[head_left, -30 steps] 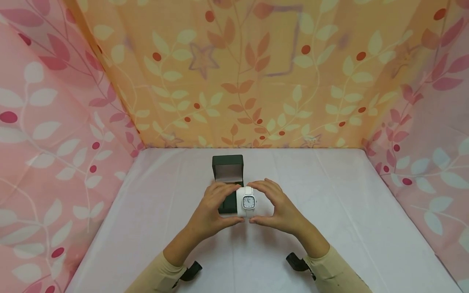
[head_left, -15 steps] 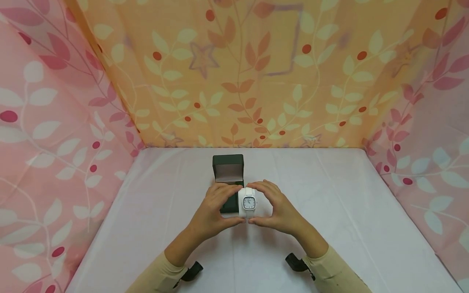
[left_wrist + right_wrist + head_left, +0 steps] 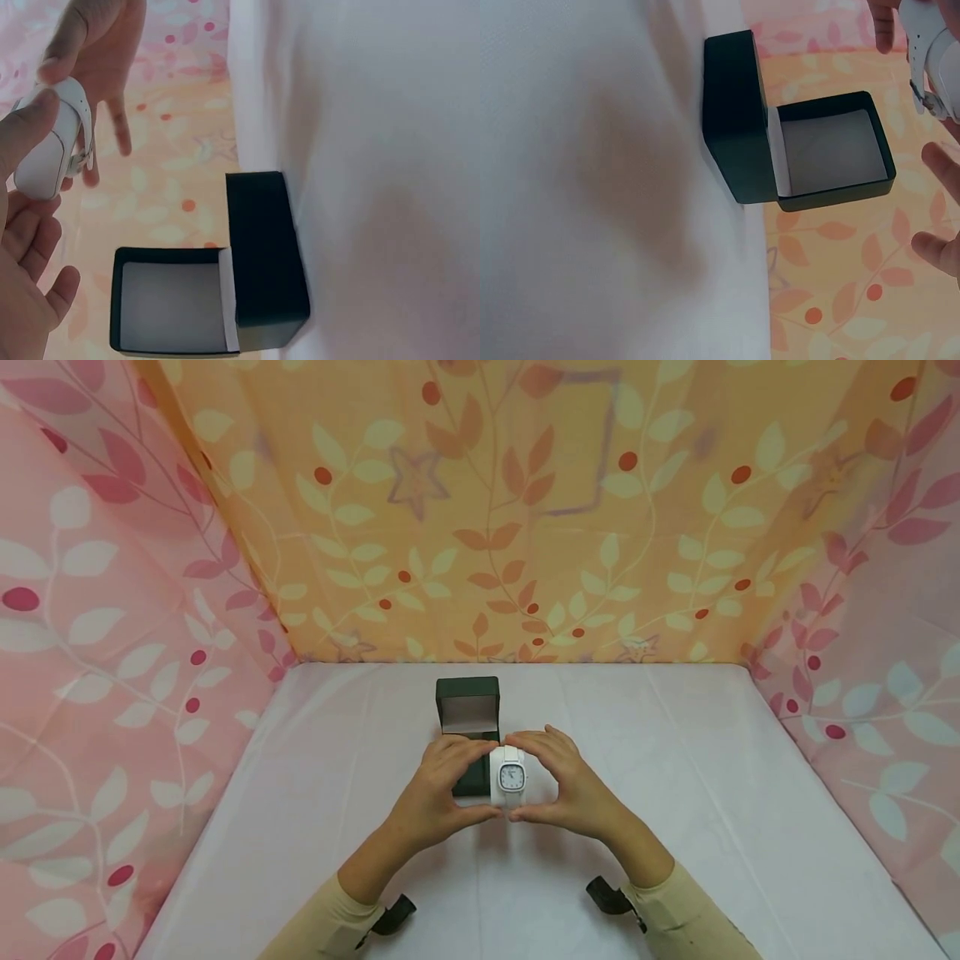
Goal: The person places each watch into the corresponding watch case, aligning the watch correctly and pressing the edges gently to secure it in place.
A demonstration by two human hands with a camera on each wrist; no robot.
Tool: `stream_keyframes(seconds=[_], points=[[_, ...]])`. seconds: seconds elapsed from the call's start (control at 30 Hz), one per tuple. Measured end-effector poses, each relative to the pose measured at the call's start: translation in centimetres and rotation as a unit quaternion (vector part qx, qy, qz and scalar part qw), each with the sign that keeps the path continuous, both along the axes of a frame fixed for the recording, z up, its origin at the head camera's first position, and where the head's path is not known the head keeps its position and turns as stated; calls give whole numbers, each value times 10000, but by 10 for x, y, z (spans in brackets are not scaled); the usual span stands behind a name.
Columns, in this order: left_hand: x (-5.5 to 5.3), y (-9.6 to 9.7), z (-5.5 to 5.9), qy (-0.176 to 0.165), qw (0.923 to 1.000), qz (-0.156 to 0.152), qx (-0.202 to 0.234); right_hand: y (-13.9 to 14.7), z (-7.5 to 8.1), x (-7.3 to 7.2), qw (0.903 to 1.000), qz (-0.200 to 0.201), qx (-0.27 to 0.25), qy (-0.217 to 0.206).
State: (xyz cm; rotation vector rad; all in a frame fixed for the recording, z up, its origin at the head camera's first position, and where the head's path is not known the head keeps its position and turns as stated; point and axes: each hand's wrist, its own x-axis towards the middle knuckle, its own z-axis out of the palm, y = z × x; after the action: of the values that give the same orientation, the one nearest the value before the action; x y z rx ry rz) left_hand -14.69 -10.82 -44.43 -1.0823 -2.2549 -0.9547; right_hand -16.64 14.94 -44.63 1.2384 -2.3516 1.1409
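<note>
A white wristwatch (image 3: 512, 777) with a squarish dial faces up, strapped round a white cushion (image 3: 43, 161). My left hand (image 3: 438, 789) pinches the cushion from the left, thumb at the near end and fingers at the far end. From the right, my right hand (image 3: 566, 787) pinches the same ends, its fingertips close to the left ones. In the left wrist view the strap (image 3: 78, 105) and its buckle show at the underside. Watch and cushion are held up above the table, overlapping the right part of a dark green watch box (image 3: 468, 689) in the head view.
Behind the hands, the box stands on the white-covered table (image 3: 637, 718) with its lid (image 3: 836, 150) raised, pale lining showing. Patterned cloth walls, pink at the left (image 3: 112, 693) and right and orange at the back (image 3: 480, 485), enclose the table.
Both hands stay almost still. The watch and cushion have drifted very slightly right and nearer to me, still held between both hands.
</note>
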Motion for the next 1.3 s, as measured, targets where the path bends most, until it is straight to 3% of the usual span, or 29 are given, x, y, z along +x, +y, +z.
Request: stream_keyframes(seconds=[0.37, 0.7, 1.07, 1.3], points=[[-3, -6, 1, -373, 9993, 93, -7, 3, 1, 0, 9999, -78, -15, -99], [-2, -3, 1, -263, 9996, -28, 87, 1, -2, -1, 9998, 47, -189, 26], [-2, -3, 1, -208, 9997, -48, 86, 1, 1, -1, 9988, 87, -81, 468], [-5, -5, 8, -353, 9993, -26, 83, 2, 10, 0, 9997, 153, -122, 154]])
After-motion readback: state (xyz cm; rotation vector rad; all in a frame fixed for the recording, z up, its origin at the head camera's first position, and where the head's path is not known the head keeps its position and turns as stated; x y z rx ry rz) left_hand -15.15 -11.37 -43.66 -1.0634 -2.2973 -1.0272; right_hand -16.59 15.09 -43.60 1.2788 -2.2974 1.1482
